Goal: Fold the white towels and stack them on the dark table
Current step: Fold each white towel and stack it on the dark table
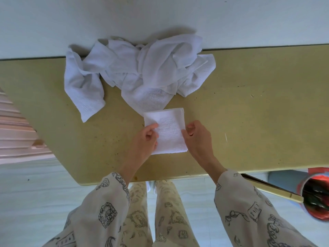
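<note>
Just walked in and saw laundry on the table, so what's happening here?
A person is folding white towels. Both hands, the left hand and the right hand, grip the side edges of a folded towel lying flat on the table. Beyond it, against the wall, a crumpled heap of towels is not yet folded. No stack shows yet.

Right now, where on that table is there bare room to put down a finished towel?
Bare table lies right of the folded towel and right hand, and left of the left hand, below the hanging end of the crumpled towel pile. The far middle is crowded by that pile.
</note>
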`<move>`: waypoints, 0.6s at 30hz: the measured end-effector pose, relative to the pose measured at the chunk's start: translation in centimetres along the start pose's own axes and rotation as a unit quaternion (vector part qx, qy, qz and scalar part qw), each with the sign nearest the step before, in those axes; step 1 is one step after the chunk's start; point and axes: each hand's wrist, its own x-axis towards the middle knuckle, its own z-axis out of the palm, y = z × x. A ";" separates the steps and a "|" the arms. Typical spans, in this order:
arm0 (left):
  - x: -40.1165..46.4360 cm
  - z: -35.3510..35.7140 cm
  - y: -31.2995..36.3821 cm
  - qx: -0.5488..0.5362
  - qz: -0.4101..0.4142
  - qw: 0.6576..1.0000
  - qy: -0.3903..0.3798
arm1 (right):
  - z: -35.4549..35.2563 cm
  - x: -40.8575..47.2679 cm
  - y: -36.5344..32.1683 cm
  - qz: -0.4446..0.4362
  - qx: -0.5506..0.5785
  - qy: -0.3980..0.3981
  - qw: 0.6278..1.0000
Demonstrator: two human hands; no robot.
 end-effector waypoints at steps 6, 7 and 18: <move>-1.6 -0.8 -1.5 0.125 0.133 0.981 0.056 | 2.5 -0.4 0.6 -0.296 -0.242 0.068 0.922; -2.1 -1.1 -2.0 0.172 0.171 0.967 0.079 | 3.2 -0.1 0.8 -0.307 -0.265 0.054 0.912; -2.8 -1.3 -6.8 0.431 0.270 0.859 0.062 | 3.9 0.6 1.3 -0.296 -0.152 0.058 0.941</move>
